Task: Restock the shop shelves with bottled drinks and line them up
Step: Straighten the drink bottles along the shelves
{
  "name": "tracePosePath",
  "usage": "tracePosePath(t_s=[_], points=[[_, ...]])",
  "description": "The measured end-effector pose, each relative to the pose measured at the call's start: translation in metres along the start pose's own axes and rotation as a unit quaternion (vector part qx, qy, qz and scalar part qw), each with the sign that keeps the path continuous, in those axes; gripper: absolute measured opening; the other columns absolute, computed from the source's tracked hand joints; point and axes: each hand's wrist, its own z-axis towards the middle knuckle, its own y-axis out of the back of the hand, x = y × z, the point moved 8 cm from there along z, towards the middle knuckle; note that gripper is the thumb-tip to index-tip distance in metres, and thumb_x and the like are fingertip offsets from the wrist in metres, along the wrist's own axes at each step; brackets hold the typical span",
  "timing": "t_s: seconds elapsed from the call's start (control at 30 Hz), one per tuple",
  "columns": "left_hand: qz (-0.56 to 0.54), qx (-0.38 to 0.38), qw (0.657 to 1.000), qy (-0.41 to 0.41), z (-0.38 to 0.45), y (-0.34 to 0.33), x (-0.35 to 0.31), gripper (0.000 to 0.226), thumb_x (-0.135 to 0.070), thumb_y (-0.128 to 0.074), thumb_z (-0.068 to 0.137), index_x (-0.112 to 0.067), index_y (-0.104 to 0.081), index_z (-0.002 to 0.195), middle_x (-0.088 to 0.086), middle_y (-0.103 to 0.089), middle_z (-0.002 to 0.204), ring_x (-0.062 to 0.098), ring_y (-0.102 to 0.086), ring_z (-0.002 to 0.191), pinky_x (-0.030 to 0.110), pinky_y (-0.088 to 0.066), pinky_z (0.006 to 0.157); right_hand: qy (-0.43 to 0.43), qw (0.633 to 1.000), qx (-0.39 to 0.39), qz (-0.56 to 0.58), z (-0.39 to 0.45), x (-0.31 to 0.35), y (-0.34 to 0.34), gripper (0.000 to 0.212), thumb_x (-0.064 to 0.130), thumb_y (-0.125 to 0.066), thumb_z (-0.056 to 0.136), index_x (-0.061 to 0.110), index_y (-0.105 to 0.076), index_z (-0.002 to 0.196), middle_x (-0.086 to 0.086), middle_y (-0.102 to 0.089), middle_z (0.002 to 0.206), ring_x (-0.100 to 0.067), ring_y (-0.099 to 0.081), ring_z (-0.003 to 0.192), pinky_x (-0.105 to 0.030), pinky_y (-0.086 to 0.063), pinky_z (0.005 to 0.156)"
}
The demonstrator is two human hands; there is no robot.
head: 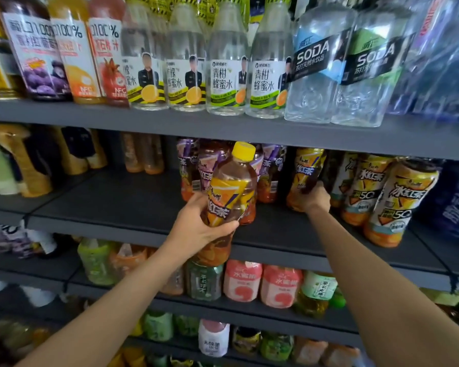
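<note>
Mid-restock: my left hand [196,229] grips yellow-cap tea bottle [232,197] at middle shelf [112,205] edge; right hand [314,200] wraps shelved tea bottle [304,178] further back. Next: seat it upright, label fwd, beside row.

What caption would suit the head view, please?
Left hand holds an iced tea bottle; right hand grips another bottle.

My arms are bare right up to the elbow, nothing on my left hand [196,229] or right hand [316,200].
</note>
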Motion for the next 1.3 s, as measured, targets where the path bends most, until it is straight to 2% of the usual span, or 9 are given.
tracePosePath(t_s=[0.1,0.2,0.47,0.57,0.7,0.9,1.07,1.13,1.3], points=[[0.011,0.019,1.000,-0.002,0.003,-0.011,0.000,0.043,-0.031,-0.083,0.064,-0.038,-0.052,0.093,-0.009,-0.052,0.105,-0.003,-0.050,0.091,-0.005,-0.032,0.076,0.009,0.999,-0.007,0.039,-0.007,-0.007,0.001,0.078,0.026,-0.072,0.080,-0.002,-0.026,0.138,-0.026,-0.033,0.140,-0.043,-0.039,0.126,-0.043,-0.034,0.105],[0.021,0.043,0.999,-0.014,0.010,-0.030,-0.007,0.040,-0.027,-0.084,0.064,-0.035,-0.055,0.092,-0.003,-0.054,0.102,0.002,-0.051,0.092,-0.004,-0.032,0.076,0.092,0.990,0.015,0.110,-0.033,-0.011,0.007,0.056,0.008,-0.069,0.080,0.003,-0.043,0.128,-0.022,-0.046,0.129,-0.035,-0.048,0.114,-0.033,-0.039,0.092],[-0.054,0.059,0.997,-0.005,0.036,-0.112,-0.036,0.054,-0.030,-0.084,0.062,-0.017,-0.061,0.110,0.003,-0.055,0.114,0.012,-0.052,0.105,0.023,-0.040,0.090,0.192,0.890,0.359,0.206,-0.101,0.003,0.036,0.060,-0.013,-0.060,0.080,0.017,-0.042,0.128,0.002,-0.055,0.125,-0.007,-0.054,0.113,-0.020,-0.050,0.086],[-0.078,0.050,0.995,0.028,0.050,-0.135,-0.033,0.056,-0.027,-0.083,0.065,-0.014,-0.059,0.114,0.004,-0.062,0.115,0.017,-0.057,0.107,0.034,-0.045,0.096,0.191,0.946,0.235,0.119,-0.084,-0.002,0.036,0.058,0.002,-0.075,0.073,0.018,-0.047,0.120,0.003,-0.061,0.112,-0.014,-0.059,0.106,-0.034,-0.050,0.093],[-0.076,0.096,0.991,0.047,0.065,-0.145,-0.035,0.058,-0.023,-0.070,0.081,-0.014,-0.048,0.133,0.006,-0.056,0.130,0.021,-0.054,0.117,0.036,-0.043,0.101,0.157,0.983,0.061,0.071,-0.063,-0.004,0.033,0.052,0.014,-0.074,0.077,0.003,-0.046,0.120,-0.009,-0.061,0.111,-0.026,-0.058,0.104,-0.024,-0.041,0.076],[0.101,0.088,0.989,-0.057,0.027,-0.097,-0.020,0.041,-0.012,-0.056,0.088,-0.017,-0.048,0.128,-0.001,-0.054,0.125,0.010,-0.057,0.103,0.025,-0.045,0.086,0.096,0.994,-0.053,0.028,-0.049,-0.004,0.021,0.056,0.020,-0.069,0.081,-0.002,-0.038,0.122,-0.020,-0.046,0.128,-0.039,-0.048,0.117,-0.044,-0.040,0.090],[0.142,0.007,0.990,-0.013,-0.035,-0.012,0.050,0.036,-0.010,-0.056,0.087,-0.017,-0.052,0.121,-0.004,-0.055,0.112,0.009,-0.057,0.092,0.028,-0.047,0.081,0.172,0.954,-0.221,0.106,-0.115,0.023,0.026,0.052,0.004,-0.059,0.081,-0.004,-0.040,0.128,-0.025,-0.037,0.130,-0.039,-0.039,0.121,-0.036,-0.031,0.101],[0.149,-0.024,0.987,0.058,-0.064,0.031,0.087,0.036,-0.012,-0.057,0.088,-0.014,-0.050,0.123,-0.001,-0.057,0.110,0.013,-0.058,0.092,0.029,-0.048,0.080,0.261,0.935,-0.201,0.131,-0.162,0.053,0.002,0.041,0.002,-0.053,0.079,-0.008,-0.044,0.118,-0.028,-0.040,0.123,-0.040,-0.042,0.116,-0.034,-0.031,0.100],[0.159,0.051,0.932,0.322,-0.192,0.130,0.207,0.032,-0.013,-0.053,0.091,-0.005,-0.054,0.122,0.009,-0.059,0.113,0.025,-0.056,0.107,0.027,-0.042,0.083,0.465,0.882,0.080,-0.002,-0.305,0.120,-0.154,0.038,0.010,-0.057,0.076,0.001,-0.049,0.112,-0.024,-0.050,0.107,-0.042,-0.050,0.099,-0.047,-0.043,0.085]])
